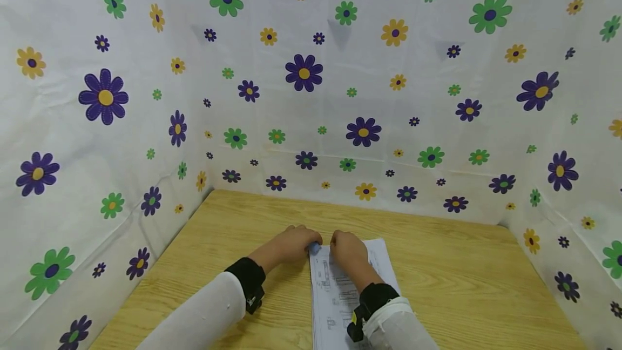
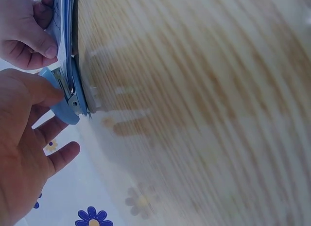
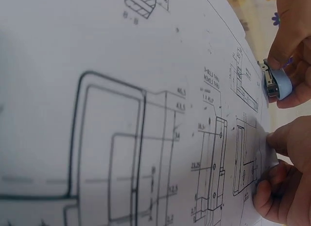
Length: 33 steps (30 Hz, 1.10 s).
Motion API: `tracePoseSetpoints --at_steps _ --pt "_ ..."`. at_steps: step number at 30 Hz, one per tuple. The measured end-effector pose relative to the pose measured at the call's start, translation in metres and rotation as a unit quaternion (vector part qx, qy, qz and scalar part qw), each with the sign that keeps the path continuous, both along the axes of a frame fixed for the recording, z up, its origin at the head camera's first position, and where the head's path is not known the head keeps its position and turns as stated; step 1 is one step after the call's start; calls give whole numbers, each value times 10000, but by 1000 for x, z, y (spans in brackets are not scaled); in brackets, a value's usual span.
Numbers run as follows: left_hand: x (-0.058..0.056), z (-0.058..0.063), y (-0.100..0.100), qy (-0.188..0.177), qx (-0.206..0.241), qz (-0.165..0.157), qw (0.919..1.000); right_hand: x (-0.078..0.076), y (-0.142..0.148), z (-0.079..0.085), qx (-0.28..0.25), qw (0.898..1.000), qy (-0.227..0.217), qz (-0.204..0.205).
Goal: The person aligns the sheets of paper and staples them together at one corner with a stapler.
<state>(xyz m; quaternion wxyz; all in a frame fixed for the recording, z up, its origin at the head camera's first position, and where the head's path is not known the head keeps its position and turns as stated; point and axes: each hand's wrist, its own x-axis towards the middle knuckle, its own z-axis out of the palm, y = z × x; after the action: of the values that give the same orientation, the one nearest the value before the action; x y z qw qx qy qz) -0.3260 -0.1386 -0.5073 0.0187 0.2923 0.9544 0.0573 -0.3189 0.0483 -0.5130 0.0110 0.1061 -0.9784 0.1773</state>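
Note:
A small light-blue stapler (image 1: 315, 248) sits at the top left corner of a stack of printed sheets (image 1: 323, 307). My left hand (image 1: 295, 243) holds it between thumb and fingers, and in the left wrist view the stapler (image 2: 62, 111) has the sheets' corner between its upper arm and base. Beside it, my right hand (image 1: 349, 253) grips the top edge of the stack. Seen from the right wrist, the thumb and curled fingers of the right hand (image 3: 294, 163) lie at the paper's edge, just along from the stapler (image 3: 282, 85). Technical line drawings cover the top sheet (image 3: 194, 138).
The sheets lie on a wood-grain table (image 1: 466, 285). White cloth with printed flowers (image 1: 272, 101) stands around the table's back and sides. Both wrists wear black straps (image 1: 249, 280).

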Motion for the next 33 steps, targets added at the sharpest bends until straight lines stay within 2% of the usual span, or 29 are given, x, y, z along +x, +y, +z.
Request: tracePoseSetpoints --at_steps 4,11,16,22,33 --pt "1 1 2 74 -80 51 9999 -1 0 -1 -98 9998 -45 -137" --pt "0 -1 3 181 -82 -167 9997 1 0 -1 -349 9991 -79 -237" --pt "-1 -2 5 183 -107 -183 9996 5 0 2 -674 9966 -155 -442" --pt "-3 -3 5 230 -95 -228 9994 6 1 3 -826 9941 -199 -672" --pt "3 -5 5 222 -181 -18 9996 9 1 1 -1128 9907 -175 -746"
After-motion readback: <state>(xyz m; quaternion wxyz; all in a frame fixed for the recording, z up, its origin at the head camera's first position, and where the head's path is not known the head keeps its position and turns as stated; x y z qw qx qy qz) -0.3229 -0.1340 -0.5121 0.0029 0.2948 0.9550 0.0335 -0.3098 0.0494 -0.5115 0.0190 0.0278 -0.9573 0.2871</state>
